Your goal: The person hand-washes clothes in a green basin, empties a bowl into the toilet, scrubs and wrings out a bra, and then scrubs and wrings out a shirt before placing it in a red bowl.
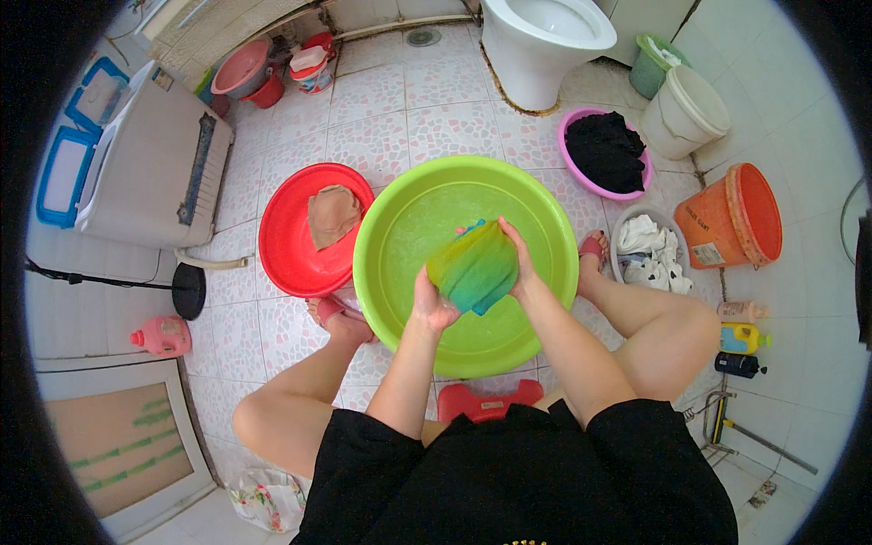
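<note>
Between both my hands is a bunched wet-looking cloth (472, 267), shading from yellow through green to blue, with a small blue and pink bit at its far edge. My left hand (435, 302) grips its left side, partly behind the cloth. On the other side, my right hand (516, 254) closes around its right edge, with some fingers hidden. Under them stands a large lime-green basin (400, 336) holding some cloudy water. A tan folded cloth (333, 216) lies in the red basin (282, 270) at the left, which touches the green one.
At right are a pink basin (572, 169) of black clothes, a grey basin (623, 263) of white clothes and an orange bucket (713, 218). A washing machine (159, 154) and pink detergent bottle (168, 336) stand left. The toilet (536, 68) is beyond; a red stool (486, 402) is near me.
</note>
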The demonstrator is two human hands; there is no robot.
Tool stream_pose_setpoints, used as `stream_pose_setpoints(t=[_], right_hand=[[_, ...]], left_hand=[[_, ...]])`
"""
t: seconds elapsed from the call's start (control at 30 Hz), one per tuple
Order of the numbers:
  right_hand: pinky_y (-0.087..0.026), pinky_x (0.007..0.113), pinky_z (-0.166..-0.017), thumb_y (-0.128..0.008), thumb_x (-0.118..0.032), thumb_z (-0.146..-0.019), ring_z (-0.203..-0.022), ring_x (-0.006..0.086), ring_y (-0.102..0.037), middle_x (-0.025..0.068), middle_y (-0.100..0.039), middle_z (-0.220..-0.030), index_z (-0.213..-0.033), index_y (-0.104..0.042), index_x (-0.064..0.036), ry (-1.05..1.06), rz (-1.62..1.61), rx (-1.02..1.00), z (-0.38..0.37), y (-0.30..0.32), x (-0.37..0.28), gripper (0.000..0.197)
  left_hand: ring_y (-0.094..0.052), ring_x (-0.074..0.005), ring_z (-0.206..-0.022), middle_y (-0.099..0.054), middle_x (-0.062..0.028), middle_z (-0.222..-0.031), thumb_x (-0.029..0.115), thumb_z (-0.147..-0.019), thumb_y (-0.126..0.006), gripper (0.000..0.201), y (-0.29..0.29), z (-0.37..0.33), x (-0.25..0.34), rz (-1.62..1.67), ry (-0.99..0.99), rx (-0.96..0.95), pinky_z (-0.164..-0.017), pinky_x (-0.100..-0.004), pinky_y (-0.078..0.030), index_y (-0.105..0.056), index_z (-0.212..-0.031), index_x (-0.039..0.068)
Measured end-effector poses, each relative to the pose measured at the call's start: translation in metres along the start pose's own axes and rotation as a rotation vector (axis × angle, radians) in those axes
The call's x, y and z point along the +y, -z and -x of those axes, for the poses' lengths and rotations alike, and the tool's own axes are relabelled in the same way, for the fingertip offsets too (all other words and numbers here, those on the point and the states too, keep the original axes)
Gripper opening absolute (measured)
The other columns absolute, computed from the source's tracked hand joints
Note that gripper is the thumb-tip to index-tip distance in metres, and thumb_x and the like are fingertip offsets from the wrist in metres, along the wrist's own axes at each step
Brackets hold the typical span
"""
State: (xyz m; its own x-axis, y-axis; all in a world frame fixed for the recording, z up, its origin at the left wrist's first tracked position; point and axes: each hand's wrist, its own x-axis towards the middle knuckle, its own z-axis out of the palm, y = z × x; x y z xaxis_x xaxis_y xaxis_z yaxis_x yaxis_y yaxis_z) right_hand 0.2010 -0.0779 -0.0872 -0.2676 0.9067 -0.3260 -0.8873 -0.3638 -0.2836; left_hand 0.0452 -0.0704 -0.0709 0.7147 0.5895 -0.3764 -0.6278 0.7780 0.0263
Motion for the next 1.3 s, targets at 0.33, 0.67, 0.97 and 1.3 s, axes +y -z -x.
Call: stream_pose_setpoints(t=[0.33,0.67,0.97,1.3], right_hand=[[-0.043,0.033,-0.081,-0.063,-0.020,-0.072,-0.091,0.0211,-0.054,0.0105,-0.057,-0.099,-0.093,-0.052,-0.0019,0.185,0.699,0.068,-0.005,-0.036,0.002,0.030],[-0.038,0.027,-0.079,-0.065,-0.009,-0.068,-0.078,0.0126,-0.049,0.0022,-0.048,-0.077,-0.083,-0.045,-0.0067,0.718,1.398,-0.135,0.024,-0.094,0.028,0.026],[-0.046,0.034,-0.069,-0.057,-0.002,-0.072,-0.070,0.0198,-0.055,0.0052,-0.049,-0.073,-0.080,-0.042,-0.0077,0.588,0.221,0.342,0.004,-0.073,0.019,0.018],[-0.047,0.035,-0.063,-0.047,-0.023,-0.083,-0.068,0.0189,-0.055,0.0071,-0.055,-0.077,-0.084,-0.053,-0.0084,-0.080,-0.091,0.175,-0.015,-0.038,-0.006,0.015]], left_hand=[[-0.035,-0.0311,-0.118,-0.020,-0.0142,-0.137,0.053,-0.082,-0.032,0.064,0.026,0.005,-0.001,0.024,0.285,0.014,-0.099,-0.0523,-0.025,-0.026,-0.132,0.012],[-0.054,-0.0262,-0.090,-0.055,-0.0133,-0.099,0.045,-0.077,-0.052,0.046,0.020,-0.020,0.023,0.052,-0.063,0.048,-0.084,-0.0389,-0.043,-0.051,-0.098,0.004],[-0.052,-0.0273,-0.095,-0.053,-0.0145,-0.099,0.011,-0.069,-0.050,0.032,-0.032,-0.014,0.015,-0.206,-0.688,0.253,-0.087,-0.0407,-0.041,-0.049,-0.100,0.002],[-0.058,-0.0234,-0.083,-0.060,-0.0126,-0.083,-0.003,-0.057,-0.054,0.013,-0.086,0.005,0.012,-1.618,-1.216,-0.060,-0.078,-0.0338,-0.044,-0.060,-0.067,0.002]])
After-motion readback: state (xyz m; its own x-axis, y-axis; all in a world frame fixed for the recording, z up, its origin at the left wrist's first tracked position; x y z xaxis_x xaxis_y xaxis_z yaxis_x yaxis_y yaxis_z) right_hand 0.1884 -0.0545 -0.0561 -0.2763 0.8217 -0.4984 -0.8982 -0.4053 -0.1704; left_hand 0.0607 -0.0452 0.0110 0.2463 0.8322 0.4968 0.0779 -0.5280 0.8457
